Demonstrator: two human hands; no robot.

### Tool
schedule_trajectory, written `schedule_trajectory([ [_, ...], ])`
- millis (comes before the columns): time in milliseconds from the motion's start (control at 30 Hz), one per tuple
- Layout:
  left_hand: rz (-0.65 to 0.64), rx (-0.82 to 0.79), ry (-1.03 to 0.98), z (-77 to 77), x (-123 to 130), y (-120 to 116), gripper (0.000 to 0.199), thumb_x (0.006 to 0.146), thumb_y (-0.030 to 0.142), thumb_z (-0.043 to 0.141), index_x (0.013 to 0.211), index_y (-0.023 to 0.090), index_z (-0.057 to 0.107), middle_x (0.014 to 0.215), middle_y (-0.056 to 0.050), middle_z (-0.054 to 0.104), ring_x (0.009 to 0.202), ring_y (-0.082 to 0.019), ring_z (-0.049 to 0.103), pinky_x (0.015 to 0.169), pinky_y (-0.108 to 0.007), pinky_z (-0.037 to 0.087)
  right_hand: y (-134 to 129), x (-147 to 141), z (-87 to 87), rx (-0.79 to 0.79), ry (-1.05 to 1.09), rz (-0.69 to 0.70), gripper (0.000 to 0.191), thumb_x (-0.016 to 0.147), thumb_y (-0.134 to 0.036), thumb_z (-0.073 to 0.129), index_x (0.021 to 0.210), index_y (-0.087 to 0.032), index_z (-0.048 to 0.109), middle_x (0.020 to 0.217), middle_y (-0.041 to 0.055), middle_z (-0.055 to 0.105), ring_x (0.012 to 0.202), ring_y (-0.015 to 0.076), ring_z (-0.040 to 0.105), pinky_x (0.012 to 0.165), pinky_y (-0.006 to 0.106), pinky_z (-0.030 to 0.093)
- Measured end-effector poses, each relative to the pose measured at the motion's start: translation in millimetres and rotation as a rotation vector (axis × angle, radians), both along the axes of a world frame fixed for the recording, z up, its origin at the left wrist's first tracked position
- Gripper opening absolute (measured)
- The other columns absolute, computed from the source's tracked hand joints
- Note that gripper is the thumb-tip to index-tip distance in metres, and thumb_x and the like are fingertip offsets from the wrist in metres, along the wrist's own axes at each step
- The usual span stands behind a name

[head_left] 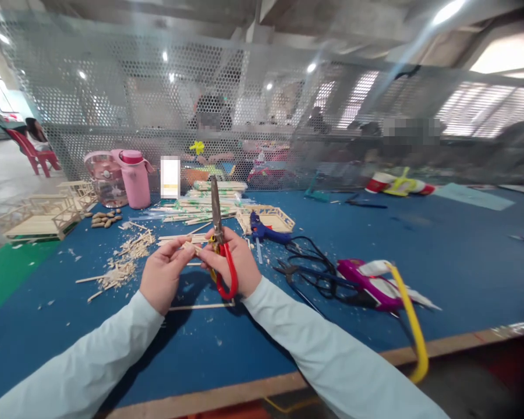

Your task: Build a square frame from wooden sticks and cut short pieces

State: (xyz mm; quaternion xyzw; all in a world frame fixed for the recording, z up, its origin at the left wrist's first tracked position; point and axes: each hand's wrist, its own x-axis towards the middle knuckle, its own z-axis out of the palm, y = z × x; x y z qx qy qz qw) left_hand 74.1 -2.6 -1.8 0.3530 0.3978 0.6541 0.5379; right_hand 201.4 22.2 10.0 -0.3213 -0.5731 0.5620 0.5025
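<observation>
My left hand [163, 273] pinches a small piece of light wooden stick [192, 247] over the blue table. The fingertips of my right hand [238, 262] meet the same piece from the other side. My right hand also holds red-handled scissors [227, 273], their dark blades closed and pointing up and away from me. A long thin stick [201, 306] lies on the table below my hands. Beyond my fingers are more loose sticks and a pile of wrapped sticks [209, 201]. Broken stick pieces [133, 250] are heaped left of my left hand.
Behind my right hand lie a blue glue gun [268, 231] and a wooden tray-like frame [282, 218]. Pliers [290, 270], black cable and a purple tool [367, 285] are to the right. Pink bottle [136, 183], nuts [105, 218] and stick models [41, 218] stand left. A mesh screen [148, 99] runs behind.
</observation>
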Motion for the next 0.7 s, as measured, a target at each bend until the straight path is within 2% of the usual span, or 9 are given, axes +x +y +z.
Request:
schedule_trajectory([
  [100, -0.149, -0.081, -0.121, 2.1, -4.3, 2.0, 0.037, 0.058, 0.043, 0.074, 0.083, 0.018, 0.066, 0.072, -0.001, 0.071, 0.068, -0.013, 0.064, 0.059, -0.021, 0.045, 4.1, 7.3, 2.9, 0.004, 0.022, 0.06, 0.035, 0.058, -0.026, 0.073, 0.083, -0.019, 0.049, 0.058, -0.0085, 0.055, 0.043, 0.0063, 0.054, 0.047, 0.019, 0.047],
  [200, -0.279, -0.129, -0.183, 2.5, -8.1, 4.2, 0.036, 0.054, 0.04, 0.078, 0.081, 0.019, 0.068, 0.077, -0.003, 0.072, 0.071, -0.014, 0.065, 0.06, -0.022, 0.047, 6.8, 11.3, 3.3, 0.005, 0.039, 0.095, 0.036, 0.057, -0.026, 0.073, 0.084, -0.019, 0.049, 0.057, -0.0088, 0.055, 0.043, 0.0062, 0.054, 0.047, 0.019, 0.046],
  [300, -0.294, -0.135, -0.161, -0.3, -10.3, 6.0, 0.033, 0.05, 0.033, 0.081, 0.076, 0.018, 0.069, 0.078, -0.004, 0.072, 0.069, -0.015, 0.065, 0.062, -0.023, 0.048, 8.1, 12.6, 2.9, -0.012, 0.006, 0.103, 0.038, 0.057, -0.028, 0.074, 0.084, -0.019, 0.05, 0.056, -0.0091, 0.054, 0.043, 0.0068, 0.054, 0.046, 0.02, 0.047],
  [533, -0.31, -0.14, -0.137, -1.9, -12.9, 6.5, 0.029, 0.054, 0.03, 0.08, 0.077, 0.017, 0.069, 0.075, -0.004, 0.072, 0.068, -0.014, 0.066, 0.066, -0.024, 0.049, 9.7, 17.2, 4.6, 0.017, -0.053, 0.12, 0.037, 0.057, -0.027, 0.073, 0.084, -0.018, 0.05, 0.056, -0.0088, 0.054, 0.043, 0.0074, 0.054, 0.045, 0.02, 0.046],
  [700, -0.336, -0.185, -0.176, -0.3, -15.0, 6.8, 0.029, 0.062, 0.037, 0.074, 0.083, 0.018, 0.069, 0.076, -0.005, 0.072, 0.066, -0.014, 0.067, 0.064, -0.024, 0.051, 10.1, 19.2, 3.6, 0.016, -0.027, 0.166, 0.038, 0.057, -0.026, 0.074, 0.085, -0.019, 0.049, 0.059, -0.0082, 0.055, 0.044, 0.007, 0.054, 0.046, 0.02, 0.045],
])
